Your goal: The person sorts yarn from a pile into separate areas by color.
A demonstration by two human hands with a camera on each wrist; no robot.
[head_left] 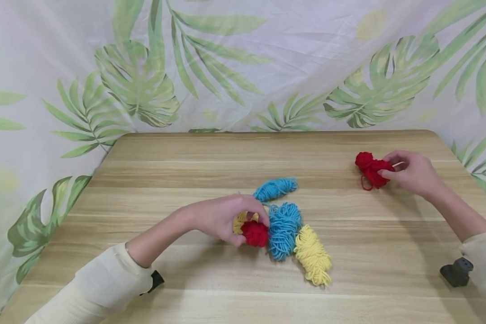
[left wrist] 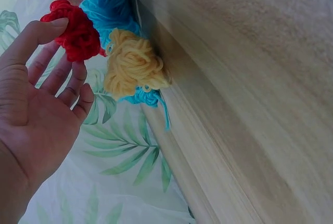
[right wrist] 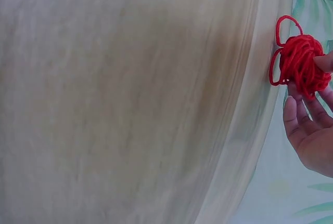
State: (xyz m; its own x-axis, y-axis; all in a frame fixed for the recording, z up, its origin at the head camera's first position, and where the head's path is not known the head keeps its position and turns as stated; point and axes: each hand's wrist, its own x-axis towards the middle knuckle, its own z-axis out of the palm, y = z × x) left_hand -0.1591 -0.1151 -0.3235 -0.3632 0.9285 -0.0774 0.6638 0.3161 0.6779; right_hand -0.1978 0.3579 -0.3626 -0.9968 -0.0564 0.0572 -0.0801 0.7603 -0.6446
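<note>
My left hand (head_left: 222, 218) pinches a small red yarn bundle (head_left: 255, 234) between thumb and fingers, over the middle of the table. Right beside it lies a thick blue yarn skein (head_left: 285, 231). A tan-yellow skein (left wrist: 132, 63) sits behind the red one, largely hidden by my fingers in the head view. At the table's back right, my right hand (head_left: 417, 173) grips another red yarn bundle (head_left: 377, 173) between thumb and fingers. A loose loop hangs from that bundle, and a rounder red lump (head_left: 364, 159) shows at its far left end.
A slimmer blue skein (head_left: 276, 189) lies behind the thick one, and a pale yellow skein (head_left: 312, 255) lies in front to its right. All rest on the wood-grain table (head_left: 178, 166). A leaf-print cloth (head_left: 227, 58) hangs behind the table's back edge.
</note>
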